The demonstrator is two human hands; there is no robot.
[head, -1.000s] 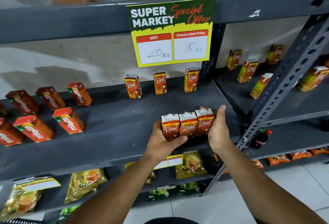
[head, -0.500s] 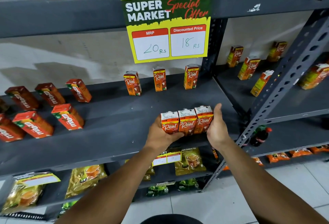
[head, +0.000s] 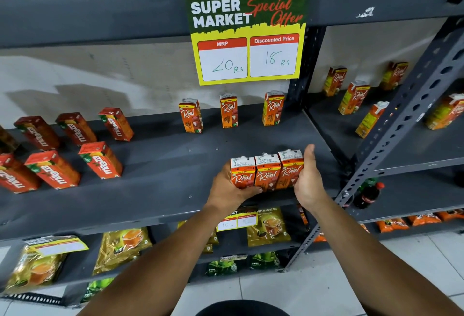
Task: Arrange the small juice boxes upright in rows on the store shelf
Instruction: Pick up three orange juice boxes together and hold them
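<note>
We are squeezing three juice boxes (head: 267, 174) upright between our left hand (head: 229, 190) and right hand (head: 309, 183), fingers clamped on the outer ones, near the shelf (head: 163, 175) front; we should be pressing evenly, setting them down flat.

A shop, seemingly: price sign (head: 247, 35), stocked metal shelf (head: 160, 165).

We see both bare forearms reaching up and forward, converging at the wrists. The left hand (head: 229, 190) is cupped, thumb lying across the front and fingers (head: 251, 191) curled beneath what it clasps. The right hand (head: 310, 184) stands edge-on, palm inward, thumb raised, pressing from the opposite side.
</note>
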